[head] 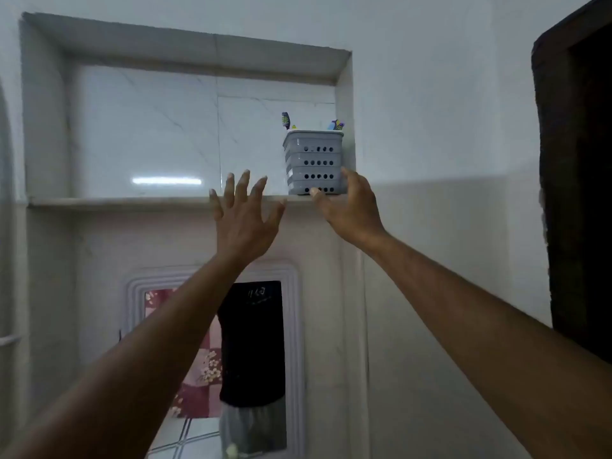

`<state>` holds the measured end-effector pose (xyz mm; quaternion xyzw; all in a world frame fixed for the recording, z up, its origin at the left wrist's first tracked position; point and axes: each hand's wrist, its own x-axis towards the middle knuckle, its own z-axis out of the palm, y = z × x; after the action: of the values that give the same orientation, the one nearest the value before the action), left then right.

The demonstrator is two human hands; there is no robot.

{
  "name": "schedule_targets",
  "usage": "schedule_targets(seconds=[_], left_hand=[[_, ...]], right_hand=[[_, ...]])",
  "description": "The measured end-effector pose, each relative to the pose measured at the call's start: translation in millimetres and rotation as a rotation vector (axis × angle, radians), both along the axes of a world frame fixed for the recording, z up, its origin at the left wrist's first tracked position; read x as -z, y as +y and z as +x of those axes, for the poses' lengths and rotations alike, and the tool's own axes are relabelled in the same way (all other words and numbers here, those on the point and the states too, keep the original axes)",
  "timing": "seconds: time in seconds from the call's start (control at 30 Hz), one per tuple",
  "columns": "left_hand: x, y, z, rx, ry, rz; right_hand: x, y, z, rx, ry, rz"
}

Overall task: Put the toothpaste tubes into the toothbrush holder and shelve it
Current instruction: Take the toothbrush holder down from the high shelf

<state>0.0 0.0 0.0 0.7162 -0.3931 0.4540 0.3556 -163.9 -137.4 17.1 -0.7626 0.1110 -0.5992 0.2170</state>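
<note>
Your right hand [347,207] grips the base of the grey holder [313,162] at the shelf's [132,202] right end; your left hand [243,217] hovers open, fingers spread.

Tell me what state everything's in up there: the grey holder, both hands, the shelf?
Toothbrush holder: upright on the shelf, at its right end, brush heads poking out.
Right hand: fingers touching the holder's base.
Left hand: open, fingers spread, holding nothing.
Shelf: holds only the holder.
</note>
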Motion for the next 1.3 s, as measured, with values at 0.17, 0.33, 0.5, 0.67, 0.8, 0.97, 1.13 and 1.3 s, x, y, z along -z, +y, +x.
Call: schedule_targets(seconds=[0.17, 0.33, 0.5, 0.67, 0.8, 0.97, 1.13, 1.3], left_hand=[[7.2, -18.0, 18.1, -0.105, -0.112, -0.081], [9.1, -19.2, 27.0, -0.110, -0.191, -0.170], [8.7, -14.6, 26.3, -0.095, -0.188, -0.159], [2.5, -11.8, 11.7, -0.060, -0.063, -0.142], [-5.0, -9.1, 0.7, -0.029, 0.049, -0.159], [5.0, 1.6, -7.9, 0.024, 0.061, -0.173], [23.2, 18.8, -22.1, 0.090, 0.040, -0.153], [68.1, 35.4, -37.6, 0.143, 0.106, -0.097]], right_hand=[[-5.3, -1.3, 37.9, 0.073, -0.001, -0.054], [-13.8, -4.2, 61.8, 0.175, -0.019, -0.044], [-20.2, -8.6, 67.9, 0.180, -0.011, -0.015], [-19.2, -10.8, 49.6, 0.033, -0.184, 0.046], [-22.3, 2.1, 32.3, -0.050, -0.172, 0.042], [-22.3, 18.5, 22.5, -0.049, -0.331, 0.035], [1.9, 21.8, 2.4, -0.062, -0.420, 0.050], [59.1, 26.5, -24.9, -0.126, -0.392, 0.070]])
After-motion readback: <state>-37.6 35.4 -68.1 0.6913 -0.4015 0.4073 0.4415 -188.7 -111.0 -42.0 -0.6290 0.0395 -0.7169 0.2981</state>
